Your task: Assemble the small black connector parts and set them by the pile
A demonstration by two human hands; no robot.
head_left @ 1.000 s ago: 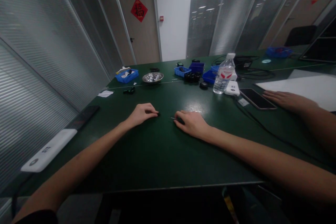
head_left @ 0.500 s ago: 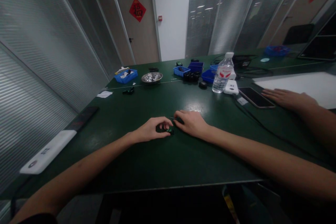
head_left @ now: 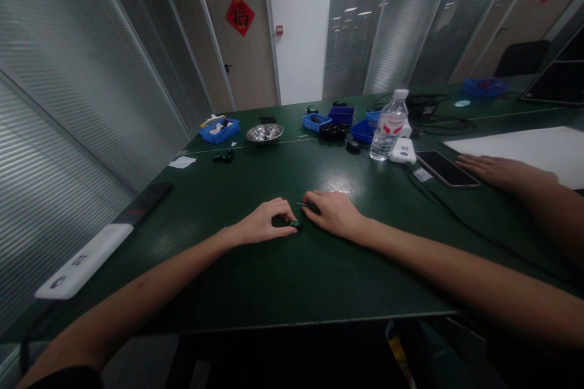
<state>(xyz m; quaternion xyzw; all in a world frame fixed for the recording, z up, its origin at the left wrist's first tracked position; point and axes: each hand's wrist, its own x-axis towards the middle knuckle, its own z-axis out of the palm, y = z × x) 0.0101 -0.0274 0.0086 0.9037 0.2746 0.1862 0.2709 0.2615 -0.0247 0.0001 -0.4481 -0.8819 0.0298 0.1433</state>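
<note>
I have both forearms laid low over the dark green table (head_left: 255, 292), one reaching in from the near left and the other from the right, so that the two hands nearly meet. The left hand (head_left: 269, 220) is turned with its thumb toward me, the wrist almost straight, the fingers arched over and an open hollow between them and the thumb. Only the tips come together: thumb and forefinger are closed in a light pinch on a small green-and-black part (head_left: 297, 225). That part sits right at the end of the pinch, jutting out to the right, close above the tabletop or on it; I can't tell which from here.

The right hand (head_left: 335, 211) rests palm down, fingers curled in, and its grip is closed around the dark handle of a thin tool (head_left: 312, 207). The tool's slim metal shaft points left, its tip just beyond the part on the far side and apart from it.

Farther off to the left, I see a black piece (head_left: 223, 157) on the table, with a metal bowl (head_left: 264, 141) beyond it. Over on the right, another person's hand (head_left: 506, 171) lies flat beside a phone (head_left: 447, 169).
</note>
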